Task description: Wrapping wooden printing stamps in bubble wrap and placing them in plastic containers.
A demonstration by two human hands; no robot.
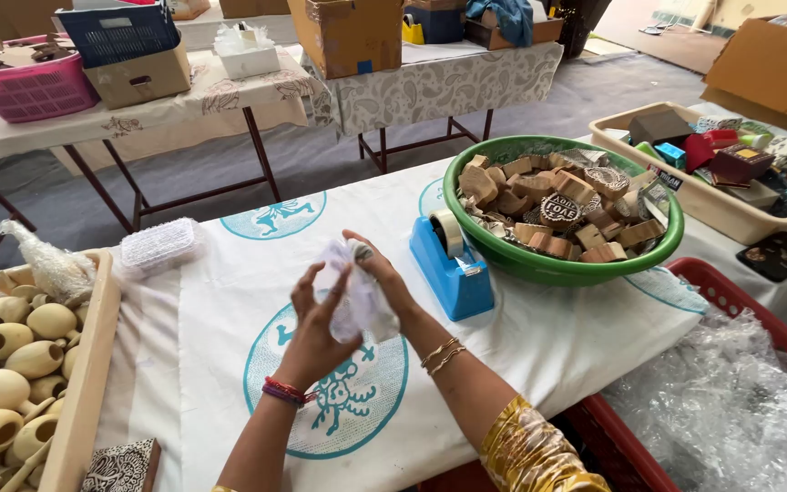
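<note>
Both my hands hold a small bundle wrapped in clear bubble wrap point(354, 293) above the white tablecloth with teal prints point(229, 364). My left hand point(313, 333) cups the bundle from the left with its fingers spread against it. My right hand point(377, 273) grips it from the right and top. What is inside the wrap is hidden. A blue tape dispenser point(453, 264) stands just right of my hands.
A green bowl point(539, 260) of carved wooden blocks sits right of the dispenser. A wooden tray point(79, 392) of pale wooden pieces is at left, a red crate point(721, 287) of bubble wrap at lower right, a beige tray point(694, 196) of small boxes behind it. A wrapped packet point(158, 244) lies ahead.
</note>
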